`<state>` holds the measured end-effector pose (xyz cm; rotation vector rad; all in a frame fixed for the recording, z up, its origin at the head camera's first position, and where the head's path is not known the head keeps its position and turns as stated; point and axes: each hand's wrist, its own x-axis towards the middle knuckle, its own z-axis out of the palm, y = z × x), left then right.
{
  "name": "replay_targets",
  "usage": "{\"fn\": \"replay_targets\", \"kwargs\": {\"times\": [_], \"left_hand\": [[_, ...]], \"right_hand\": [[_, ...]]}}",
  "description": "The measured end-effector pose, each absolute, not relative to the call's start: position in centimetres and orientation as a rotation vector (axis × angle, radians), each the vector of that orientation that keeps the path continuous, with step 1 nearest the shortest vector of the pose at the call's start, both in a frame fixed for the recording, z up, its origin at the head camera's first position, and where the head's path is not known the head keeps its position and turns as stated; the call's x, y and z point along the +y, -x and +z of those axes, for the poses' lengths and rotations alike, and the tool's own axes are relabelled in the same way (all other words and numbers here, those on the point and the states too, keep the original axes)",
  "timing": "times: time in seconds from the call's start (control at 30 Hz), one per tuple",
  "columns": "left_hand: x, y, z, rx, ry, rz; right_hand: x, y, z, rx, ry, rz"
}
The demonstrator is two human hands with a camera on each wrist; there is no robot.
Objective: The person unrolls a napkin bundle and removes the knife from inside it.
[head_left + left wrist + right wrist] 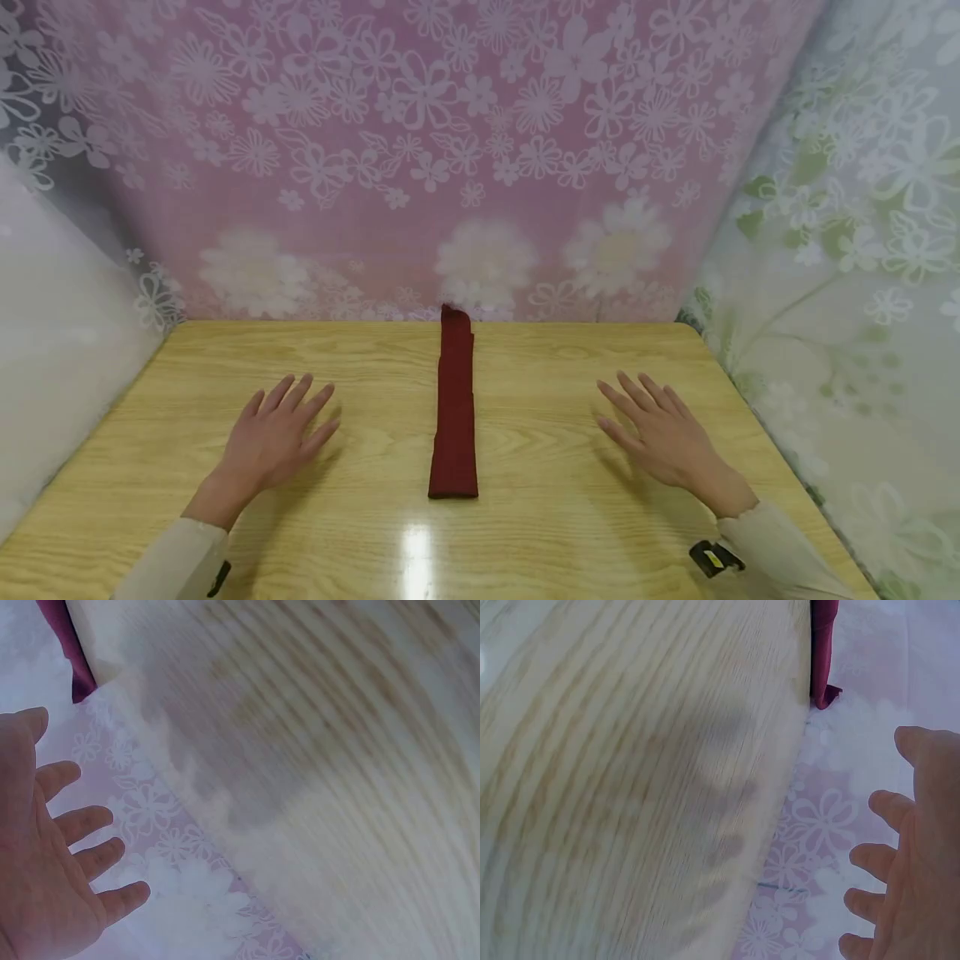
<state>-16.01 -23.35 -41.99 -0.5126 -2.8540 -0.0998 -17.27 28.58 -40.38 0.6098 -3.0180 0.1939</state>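
Observation:
A dark red strip of folded cloth (455,408) lies lengthwise along the middle of the table, its far end at the back edge. To its left, my left hand (273,435) hovers palm down with fingers spread, holding nothing. My right hand (660,429) mirrors it on the other side, fingers also spread and nothing in it. Both hands stand apart from the cloth and cast shadows on the wood. The left wrist view catches one end of the cloth (71,652) at its top left; in the right wrist view the cloth (823,656) shows at the top.
The table (555,500) has a light wood-grain top with rounded far corners. Behind it hangs a pink curtain (360,192) with white flowers. A pale floral sheet (870,292) borders the right side, and a whitish one (60,350) the left.

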Motion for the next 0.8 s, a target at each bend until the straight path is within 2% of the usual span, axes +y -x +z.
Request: {"fn": "replay_targets", "kwargs": {"times": [0.8], "left_hand": [[-22.2, 16.5, -41.3, -2.871, 0.579, -0.071]], "right_hand": [[24.7, 17.0, -41.0, -2.948, -0.755, 0.182]]}}
